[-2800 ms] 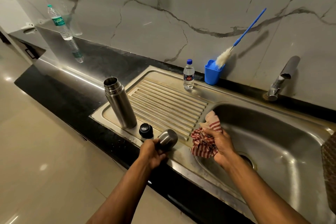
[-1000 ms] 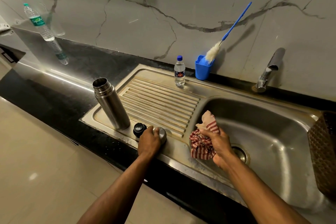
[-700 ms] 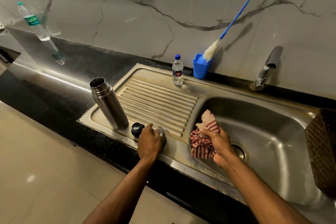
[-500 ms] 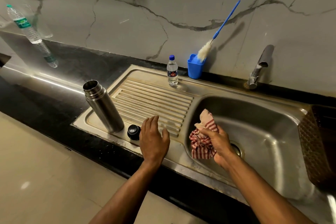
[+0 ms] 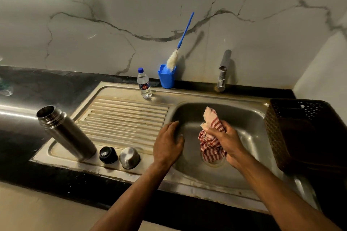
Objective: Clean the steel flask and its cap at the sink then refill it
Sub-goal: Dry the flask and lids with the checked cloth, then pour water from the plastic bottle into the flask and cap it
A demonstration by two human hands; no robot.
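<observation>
Since the earlier frames the left hand [image 5: 167, 144] is letting go of the steel cup cap [image 5: 129, 157] and is now reaching right, over the near-left rim of the sink basin [image 5: 249, 118], fingers relaxed and spread, holding nothing. At the far left of the steel drainboard [image 5: 127, 116] the steel flask [image 5: 65, 133] is standing uncapped near the front-left corner, appearing to lean left in the wide-angle view. Just right of its base the black stopper [image 5: 108, 154] is sitting on the front edge of the drainboard, and the steel cup cap is resting mouth down just beside it, apart from the hand. Along the back edge a small water bottle [image 5: 143, 83] with a blue cap is standing, and next to it a blue holder [image 5: 166, 76] is carrying a bottle brush [image 5: 180, 43] that is leaning against the marble wall. Over the basin's drain the right hand [image 5: 224, 137] is clutching a red-and-white striped cloth [image 5: 210, 142], fingers curled round it. Behind the basin the tap [image 5: 223, 71] is rising from the counter's back edge, no water visibly running. At the right edge a dark perforated basket [image 5: 293, 129] is sitting beside the basin.
</observation>
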